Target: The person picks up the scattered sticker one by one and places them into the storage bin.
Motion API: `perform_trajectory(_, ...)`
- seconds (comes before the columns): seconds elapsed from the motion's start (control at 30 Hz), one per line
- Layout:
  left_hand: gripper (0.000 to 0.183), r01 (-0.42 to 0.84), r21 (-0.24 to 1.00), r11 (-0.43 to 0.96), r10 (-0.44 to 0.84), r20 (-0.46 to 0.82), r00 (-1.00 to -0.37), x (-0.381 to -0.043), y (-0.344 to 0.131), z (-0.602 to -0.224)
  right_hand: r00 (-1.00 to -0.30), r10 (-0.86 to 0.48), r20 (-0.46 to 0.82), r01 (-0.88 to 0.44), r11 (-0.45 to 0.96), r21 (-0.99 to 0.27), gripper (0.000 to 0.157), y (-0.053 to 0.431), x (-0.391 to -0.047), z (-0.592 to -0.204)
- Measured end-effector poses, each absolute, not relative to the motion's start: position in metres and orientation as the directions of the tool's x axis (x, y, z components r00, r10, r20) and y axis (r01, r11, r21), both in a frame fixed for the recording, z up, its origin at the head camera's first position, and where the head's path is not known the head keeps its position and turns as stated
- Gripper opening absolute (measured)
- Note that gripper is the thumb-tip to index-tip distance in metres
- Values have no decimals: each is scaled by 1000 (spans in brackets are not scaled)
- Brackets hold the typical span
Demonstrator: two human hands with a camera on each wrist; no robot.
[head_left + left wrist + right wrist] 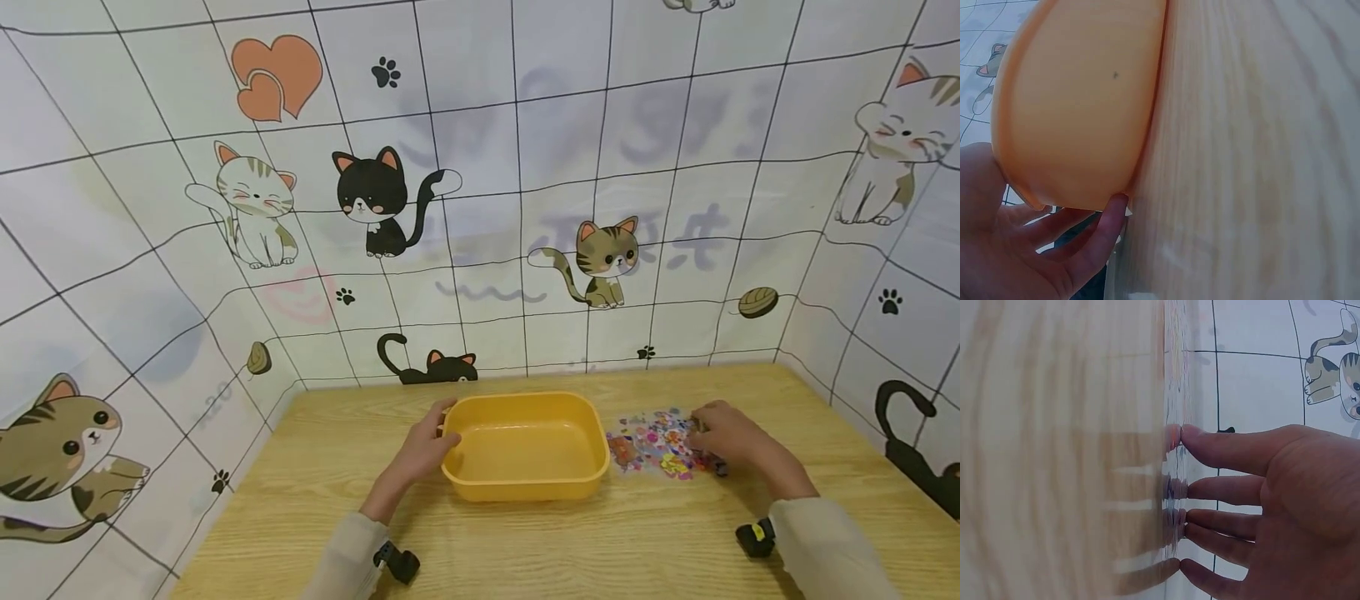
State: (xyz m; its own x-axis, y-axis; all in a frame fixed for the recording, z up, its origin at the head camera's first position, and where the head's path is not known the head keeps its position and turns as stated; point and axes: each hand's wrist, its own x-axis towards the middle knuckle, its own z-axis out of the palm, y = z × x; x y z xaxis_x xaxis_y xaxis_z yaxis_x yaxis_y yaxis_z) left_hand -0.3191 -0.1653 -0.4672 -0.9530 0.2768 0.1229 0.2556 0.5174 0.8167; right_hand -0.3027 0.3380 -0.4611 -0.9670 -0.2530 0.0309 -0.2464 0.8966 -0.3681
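A yellow plastic basin (525,493) stands on the table, its inside bare. At its left end my left hand (426,446) holds the rim, thumb over the edge and fingers outside. In the left wrist view the fingers (1099,240) lie along the basin's outer wall (1079,112). To the right of the basin lies a flat, shiny, clear piece with many small colourful shapes (660,437); whether it is a bag or a sheet I cannot tell. Its right part is under my right hand (731,433). The right wrist view shows extended fingers (1225,489) touching its shiny surface (1174,481).
The light wooden table (517,550) meets walls on the left, back and right. They are covered with a white grid sheet (480,208) printed with cats and paw prints. Dark wrist cameras (756,538) sit on both wrists.
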Motion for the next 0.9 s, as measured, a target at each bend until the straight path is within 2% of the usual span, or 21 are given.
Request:
perform_trajectory(0.2,61,237,825,513,263,112,-958,-318,-165,-465,-966,-256,24,-247,897,-368,49,335,-309,-460)
perform_trajectory(0.53,63,207,841,499,254,87,-963,-320,-162,-465,-984,-174,-39,-148,920,-364,52,330,-307,-455)
perform_trajectory(0.9,61,220,835,504,249,103,-963,-318,-162,-466,-987,-154,-50,-122,910,-395,52,326,-301,-451)
